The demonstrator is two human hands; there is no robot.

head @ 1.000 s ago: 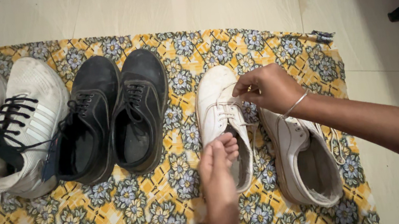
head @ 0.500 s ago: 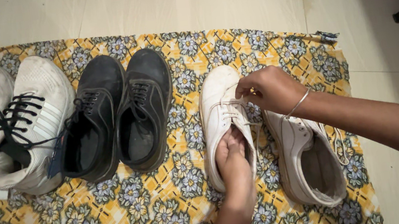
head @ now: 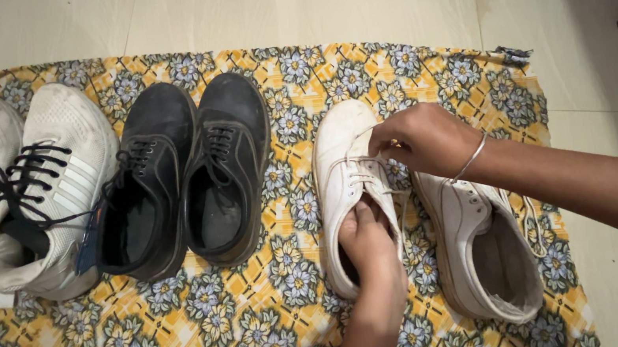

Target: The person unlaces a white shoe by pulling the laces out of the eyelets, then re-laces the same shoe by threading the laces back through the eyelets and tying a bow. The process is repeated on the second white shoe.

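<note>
White canvas shoe (head: pixel 344 169) lies on the patterned yellow floral cloth (head: pixel 211 337), right of centre, just left of its mate, the second white shoe (head: pixel 478 247), and to the right of the pair of black shoes (head: pixel 183 182).

Grip state:
- Left hand (head: pixel 370 245): fingers pushed into the shoe opening at the near end, curled closed against the tongue and upper.
- Right hand (head: pixel 420 139): fingers pinched shut on the white lace (head: pixel 359 163) above the eyelets. A thin metal bangle (head: pixel 470 160) sits on this wrist.

Orientation: the shoe's long axis runs near to far. The toe points to the far side; the heel and opening face the near side. The sole appears to rest flat on the cloth.

Risks, as judged from this position:
- A hard pull on the lace may draw it out of an eyelet or tighten it unevenly, since only one strand is pinched.
- If the left hand slackens, lace tension could tip or drag the shoe to the right, against the second white shoe.
- The cloth may bunch under the shoe if it slides.

White trainers with black laces (head: pixel 25 195) lie at the far left, well apart from both hands.
</note>
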